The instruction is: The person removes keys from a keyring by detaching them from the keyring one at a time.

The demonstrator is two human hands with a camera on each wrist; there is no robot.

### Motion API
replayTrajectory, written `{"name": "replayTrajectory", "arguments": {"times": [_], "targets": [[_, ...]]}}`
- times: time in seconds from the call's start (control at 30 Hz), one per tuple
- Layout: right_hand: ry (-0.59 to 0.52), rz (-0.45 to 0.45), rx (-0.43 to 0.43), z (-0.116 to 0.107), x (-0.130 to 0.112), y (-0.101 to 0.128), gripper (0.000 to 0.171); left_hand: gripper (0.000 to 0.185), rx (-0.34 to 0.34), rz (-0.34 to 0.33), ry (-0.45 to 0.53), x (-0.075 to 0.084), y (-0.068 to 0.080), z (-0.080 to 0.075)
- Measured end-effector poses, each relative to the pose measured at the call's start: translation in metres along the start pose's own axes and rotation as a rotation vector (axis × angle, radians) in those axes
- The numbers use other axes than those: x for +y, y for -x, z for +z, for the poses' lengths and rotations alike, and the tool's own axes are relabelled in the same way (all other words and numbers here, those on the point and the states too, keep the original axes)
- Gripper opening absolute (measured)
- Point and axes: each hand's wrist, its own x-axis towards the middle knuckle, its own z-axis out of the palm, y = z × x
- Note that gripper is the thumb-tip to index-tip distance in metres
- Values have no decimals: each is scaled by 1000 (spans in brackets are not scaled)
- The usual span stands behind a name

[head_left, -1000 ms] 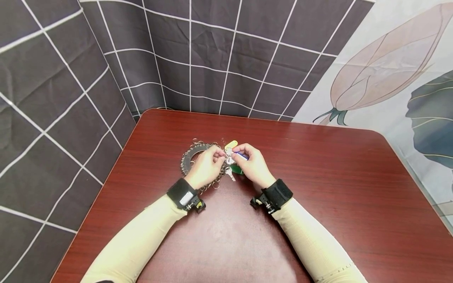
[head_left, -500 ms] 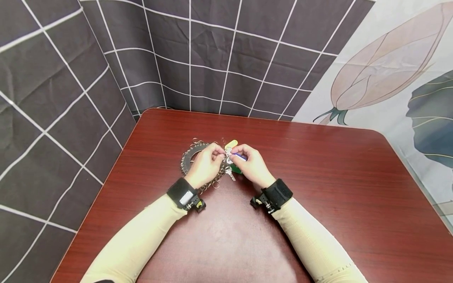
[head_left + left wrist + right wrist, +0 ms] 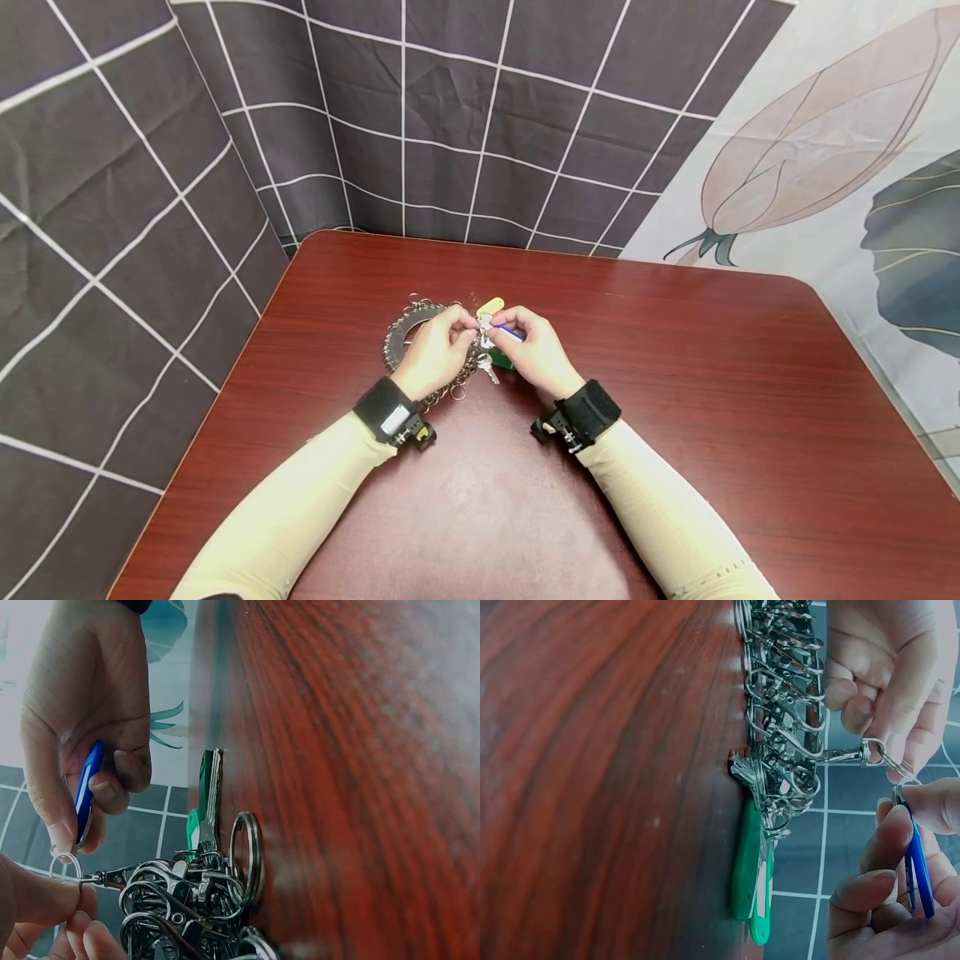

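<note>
In the head view, my left hand (image 3: 437,350) reaches over a dark round key holder (image 3: 397,340) fringed with metal clasps and split rings. Its thumb and finger pinch a split ring (image 3: 78,864) on a swivel clasp (image 3: 112,879), pulled out from the holder. Facing it, my right hand (image 3: 543,350) holds a blue key tag (image 3: 921,870) with its thumb and fingers, the tag's metal end against that split ring. Whether the two are linked is hidden by the fingertips. Green key tags (image 3: 744,862) and a silver key (image 3: 489,370) hang from the holder's right side.
A yellow key tag (image 3: 491,306) lies just beyond the fingertips. Loose split rings (image 3: 458,392) stick out along the holder's near edge. Everything rests on a red-brown wooden table (image 3: 675,375), with a dark checked curtain (image 3: 450,108) behind it.
My right fingertips and the blue key tag have shifted very slightly left, toward my left hand. The left hand and the key holder look the same.
</note>
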Motion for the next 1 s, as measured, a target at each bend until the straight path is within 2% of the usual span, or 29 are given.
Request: {"name": "replayTrajectory", "arguments": {"times": [0.57,0.83,1.0], "targets": [[-16,7,8,1,1,0,12,11,-14,-20,-28,0,0,0],[-8,-2,20,-1,-5,1,17,12,-90,-36,-36,3,0,0],[-5,12,26,-1,-2,0,19,10,-91,-38,-35,3,0,0]]}}
